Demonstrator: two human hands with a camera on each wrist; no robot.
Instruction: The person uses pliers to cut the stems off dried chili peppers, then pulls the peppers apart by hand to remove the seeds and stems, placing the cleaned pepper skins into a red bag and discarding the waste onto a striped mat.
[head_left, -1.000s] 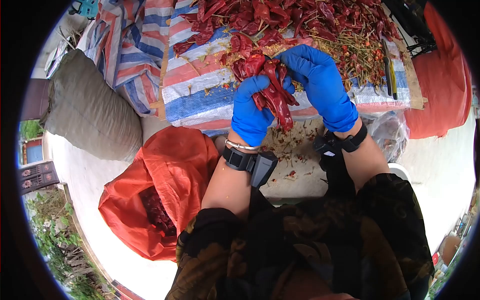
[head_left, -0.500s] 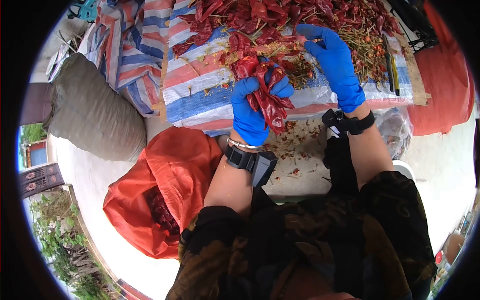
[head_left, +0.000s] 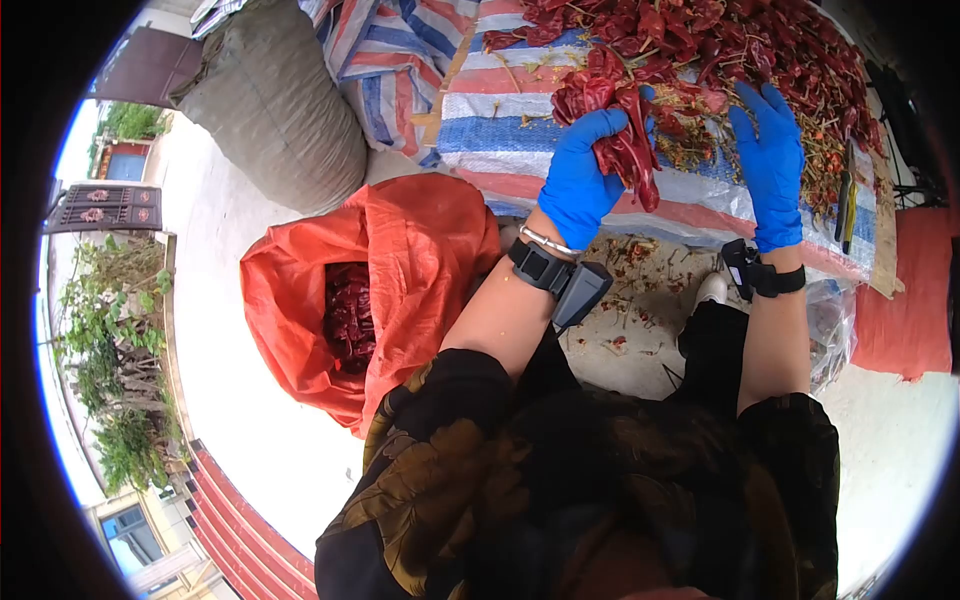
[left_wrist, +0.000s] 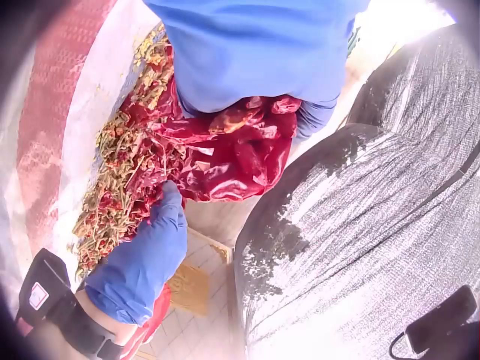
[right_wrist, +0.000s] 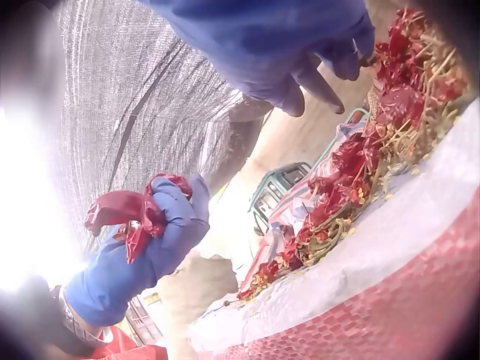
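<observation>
My left hand [head_left: 585,178] in a blue glove grips a bunch of dried red chilies [head_left: 632,150] above the near edge of the striped sheet. The long pods stick out past the thumb and hang down; in the right wrist view the chilies [right_wrist: 129,213] show between thumb and fingers. My right hand [head_left: 775,165], gloved too, is held over the sheet to the right with fingers loosely extended and nothing in them. Beyond both hands lies a heap of dried chilies [head_left: 700,45]. Stems and seeds [head_left: 700,140] are strewn between the hands.
An open red bag [head_left: 430,230] with chilies inside stands on the floor at my left. Behind it leans a full grey-green sack [head_left: 280,110]. A yellow-and-black handled tool [head_left: 847,215] lies at the sheet's right edge. Scraps litter the floor [head_left: 640,310] beneath the hands.
The right hand drew away from the chilies and moved right. The left hand has kept its grip on the bunch. The head view has turned left, bringing the red bag further into view.
</observation>
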